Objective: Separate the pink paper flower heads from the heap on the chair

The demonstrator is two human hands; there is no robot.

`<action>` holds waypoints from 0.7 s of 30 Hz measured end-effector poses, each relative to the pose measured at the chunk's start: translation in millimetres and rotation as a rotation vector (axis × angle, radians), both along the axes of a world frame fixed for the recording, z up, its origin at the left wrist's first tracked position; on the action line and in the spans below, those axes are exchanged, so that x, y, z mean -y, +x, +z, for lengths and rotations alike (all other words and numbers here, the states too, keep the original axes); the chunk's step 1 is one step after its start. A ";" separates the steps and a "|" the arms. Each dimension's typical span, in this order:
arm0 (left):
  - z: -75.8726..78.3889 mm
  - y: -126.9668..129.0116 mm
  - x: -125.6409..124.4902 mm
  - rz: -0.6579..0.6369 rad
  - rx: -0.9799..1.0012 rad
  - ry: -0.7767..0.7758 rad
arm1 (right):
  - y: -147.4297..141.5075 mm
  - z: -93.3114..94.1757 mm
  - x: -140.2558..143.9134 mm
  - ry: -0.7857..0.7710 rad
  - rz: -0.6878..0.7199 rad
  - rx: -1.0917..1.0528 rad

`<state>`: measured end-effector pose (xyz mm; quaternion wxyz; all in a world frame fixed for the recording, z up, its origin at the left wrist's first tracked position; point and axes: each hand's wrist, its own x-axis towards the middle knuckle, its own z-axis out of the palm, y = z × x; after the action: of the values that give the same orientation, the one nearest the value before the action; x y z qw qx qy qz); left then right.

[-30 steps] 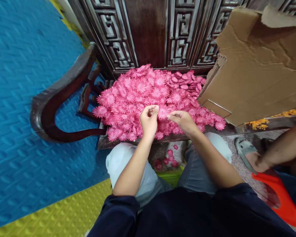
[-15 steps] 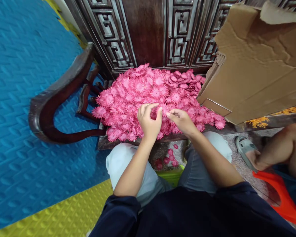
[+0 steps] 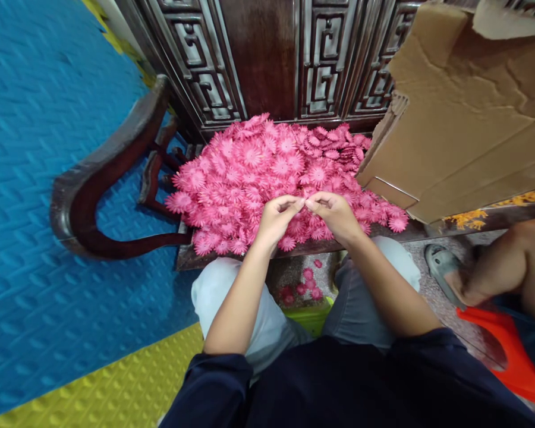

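Grip: our left hand (image 3: 279, 219) and right hand (image 3: 336, 213) pinch fingertips together over the pink flower pile (image 3: 267, 172). What we pinch is too small to tell. A cardboard box (image 3: 463, 119) hides the pile's right edge.

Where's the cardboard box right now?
In the head view the cardboard box sits at upper right on the wooden bench, its lower left corner touching the pile of pink flowers.

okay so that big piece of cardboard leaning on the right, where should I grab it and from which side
Probably the cardboard's lower left edge, near the folded flap by the flower pile, coming from the left. It leans tilted with that edge free and closest to the right hand; its far side runs out of view. Both hands are pinched together above the flowers.
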<state>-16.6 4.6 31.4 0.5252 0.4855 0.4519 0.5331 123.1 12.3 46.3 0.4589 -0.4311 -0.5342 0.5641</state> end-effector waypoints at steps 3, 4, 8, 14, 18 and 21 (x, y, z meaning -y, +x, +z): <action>2.5 0.2 0.6 0.018 -0.014 -0.001 | -1.3 -1.1 -0.2 0.010 -0.003 0.017; 3.2 0.5 0.9 0.027 -0.021 0.002 | -1.8 -1.4 -0.3 0.014 -0.005 0.020; 4.4 2.6 1.6 0.027 -0.006 -0.004 | -3.0 -1.2 0.1 0.005 -0.001 0.011; 3.1 3.5 1.2 0.034 -0.019 0.009 | -3.5 1.5 3.1 -0.032 -0.003 -0.001; 1.2 1.3 -0.7 0.076 -0.059 0.019 | -1.6 1.2 3.0 -0.068 -0.030 -0.001; -1.3 -0.6 -1.8 0.149 -0.116 0.028 | -1.8 -0.9 2.6 -0.091 -0.056 -0.007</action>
<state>-17.2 6.4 30.1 0.4502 0.4882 0.5088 0.5479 121.2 9.7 45.4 0.4560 -0.4644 -0.4942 0.5763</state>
